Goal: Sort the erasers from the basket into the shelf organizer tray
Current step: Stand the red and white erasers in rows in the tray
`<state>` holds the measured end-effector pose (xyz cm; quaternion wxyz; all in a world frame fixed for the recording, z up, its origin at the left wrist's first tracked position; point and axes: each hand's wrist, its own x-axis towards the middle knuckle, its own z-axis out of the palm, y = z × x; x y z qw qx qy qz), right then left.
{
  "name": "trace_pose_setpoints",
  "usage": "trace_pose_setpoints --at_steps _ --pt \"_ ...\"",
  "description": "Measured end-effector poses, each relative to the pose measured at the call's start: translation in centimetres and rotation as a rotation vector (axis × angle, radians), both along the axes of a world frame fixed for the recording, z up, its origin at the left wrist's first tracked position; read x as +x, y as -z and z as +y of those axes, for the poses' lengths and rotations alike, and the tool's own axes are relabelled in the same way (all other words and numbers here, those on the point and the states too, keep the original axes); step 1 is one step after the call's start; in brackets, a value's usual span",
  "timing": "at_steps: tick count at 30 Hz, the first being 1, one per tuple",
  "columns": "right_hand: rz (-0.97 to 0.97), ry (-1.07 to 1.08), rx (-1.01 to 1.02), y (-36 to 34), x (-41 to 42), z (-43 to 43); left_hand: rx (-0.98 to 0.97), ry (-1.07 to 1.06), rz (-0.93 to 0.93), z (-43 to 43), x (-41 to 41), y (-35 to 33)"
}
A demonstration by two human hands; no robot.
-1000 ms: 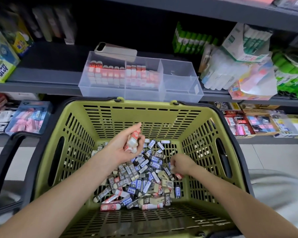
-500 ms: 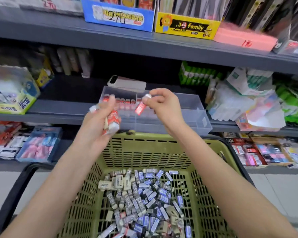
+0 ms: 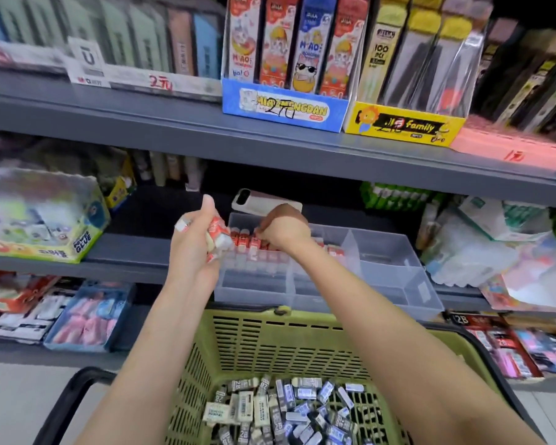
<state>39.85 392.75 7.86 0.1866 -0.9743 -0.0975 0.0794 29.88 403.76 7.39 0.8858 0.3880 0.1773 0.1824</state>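
Tray [image 3: 382, 252] row part-filled: my left hand [image 3: 193, 252] grips red erasers [image 3: 218, 233], right hand [image 3: 283, 229] pinches an eraser [image 3: 256, 241] there, many left in basket [image 3: 270, 342].

Bright, even light falls from overhead and casts only soft shadows. The recess behind the fingers [image 3: 270, 226], under the upper shelf [image 3: 174, 130], is dim. Goods far left and right of the fingers are smeared by motion blur. The blue display box [image 3: 284, 109] above them and the erasers [image 3: 280, 409] below read clearly. Shelf edges bow towards the borders.
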Motion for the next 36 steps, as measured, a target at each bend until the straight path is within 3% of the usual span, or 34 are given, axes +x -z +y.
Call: trace_pose_setpoints --at_steps 5,7,9,11,12,15,18,22,24,25,29,33,36 --pt "0.024 -0.125 -0.102 -0.3 -0.5 0.1 -0.015 0.010 -0.013 0.5 0.1 0.6" --pt "-0.081 -0.140 -0.056 -1.2 -1.7 -0.2 0.004 0.015 -0.019 0.5 -0.1 0.5" --pt "-0.140 -0.145 0.222 -2.2 -3.6 -0.7 0.065 -0.005 0.003 0.3 -0.4 0.4" --pt "0.087 -0.183 0.607 -3.1 -6.4 -1.0 0.137 -0.058 0.007 0.0 -0.7 0.1" --pt "0.200 -0.207 0.697 -3.3 -7.7 -1.0 0.170 -0.086 -0.004 -0.2 -0.9 0.0" --pt "0.244 -0.168 0.756 -2.7 -9.9 -1.2 0.266 -0.160 -0.024 -0.8 -1.5 -0.6" --pt "0.176 -0.039 0.966 -2.2 -10.4 -2.4 0.424 -0.201 -0.061 -1.5 -2.3 -0.8" --pt "0.226 -0.033 1.333 -2.0 -10.0 -6.4 0.572 -0.073 -0.058 -3.7 -2.9 -1.4" --pt "0.211 0.070 1.414 -2.0 -8.6 -8.8 0.538 0.002 -0.042 -4.9 -3.0 -1.8" --pt "0.142 0.163 1.363 -2.1 -7.5 -10.0 0.461 0.035 -0.036 -5.3 -3.0 -1.9" --pt "-0.145 0.324 0.798 -1.5 -2.8 -13.2 0.068 0.180 0.095 -5.5 -2.5 -2.6" --pt "-0.109 0.253 0.401 -1.5 -0.2 -13.9 -0.410 0.241 0.208 -5.9 -1.9 -3.0" --pt "-0.007 0.148 0.252 -1.7 0.8 -13.4 -0.583 0.264 0.179 -6.0 -1.9 -2.9"
